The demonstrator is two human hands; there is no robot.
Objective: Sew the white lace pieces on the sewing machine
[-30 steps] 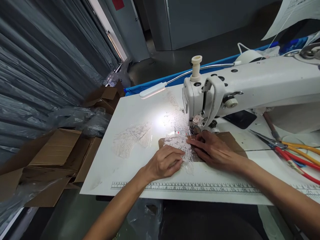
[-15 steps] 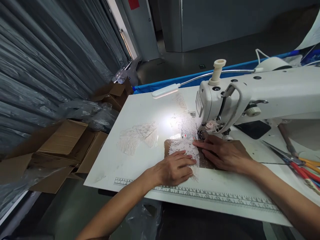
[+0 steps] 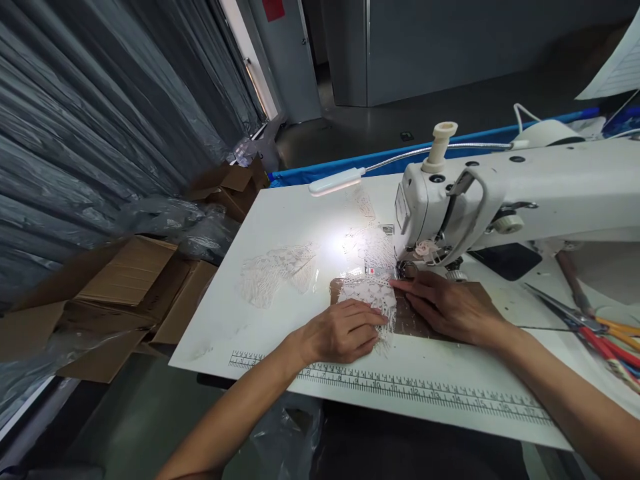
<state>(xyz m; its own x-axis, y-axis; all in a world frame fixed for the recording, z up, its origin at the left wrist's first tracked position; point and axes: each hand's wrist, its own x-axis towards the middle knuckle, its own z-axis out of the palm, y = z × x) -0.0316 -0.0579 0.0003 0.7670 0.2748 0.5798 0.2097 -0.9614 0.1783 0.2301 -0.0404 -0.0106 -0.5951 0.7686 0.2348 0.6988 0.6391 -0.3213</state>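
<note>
Grey plastic sheeting [image 3: 90, 113] hangs along the left wall, open cardboard boxes [image 3: 125, 293] sit on dark glossy floor [image 3: 450, 100], grey door [image 3: 295, 53] beyond, gooseneck lamp [image 3: 336, 181] lighting the white bench [image 3: 280, 220].

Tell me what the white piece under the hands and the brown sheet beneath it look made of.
White piece: seemingly lace, an openwork pattern with a fringed edge. Brown sheet: probably matte cardboard, flat and stiff-looking. Left hand and right hand press flat on them.

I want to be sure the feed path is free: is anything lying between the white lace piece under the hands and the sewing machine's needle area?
Nothing visible blocks it. The white lace piece lies flat on the brown card, reaching up to the white sewing machine. The left hand and right hand press on it.
</note>
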